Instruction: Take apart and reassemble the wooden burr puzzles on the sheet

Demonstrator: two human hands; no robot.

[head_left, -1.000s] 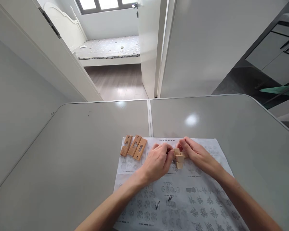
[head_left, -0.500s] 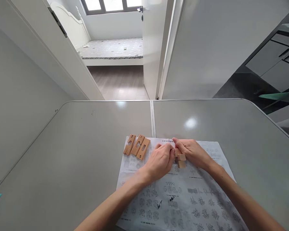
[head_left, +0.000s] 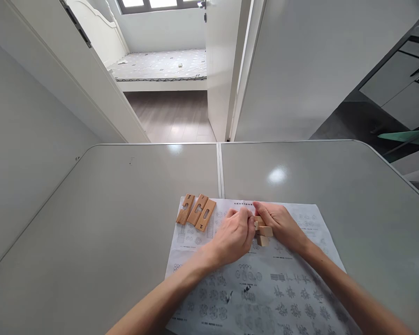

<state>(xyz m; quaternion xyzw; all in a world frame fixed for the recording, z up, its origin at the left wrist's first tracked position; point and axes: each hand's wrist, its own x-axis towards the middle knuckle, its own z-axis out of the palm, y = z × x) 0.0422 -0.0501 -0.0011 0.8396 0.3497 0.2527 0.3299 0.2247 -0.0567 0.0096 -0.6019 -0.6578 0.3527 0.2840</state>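
Grey table: runs beneath the printed sheet (head_left: 244,291) and spreads well past both its sides (head_left: 101,223).
Slab marked 3 (head_left: 182,216): brown wood with a cut-out, lying at the sheet's far left corner.
Middle slab (head_left: 194,217): also cut through, slanted the same way, just beside the first, near the sheet's far edge.
Slab marked 2 (head_left: 202,222): touching the middle slab, a long slot through it, its marked end toward the sheet's near side.
Left hand (head_left: 233,232): over the far half of the sheet, thumb and forefinger brought together at the cluster's left end; their tips are partly hidden.
Block cluster (head_left: 265,231): pale wooden pieces set against one another, between both hands, above the sheet's far half; whether it touches the paper, I cannot tell.
Right hand (head_left: 285,225): over the sheet's far right part, clamped on the cluster, thumb at its far side, other fingers mostly hidden.
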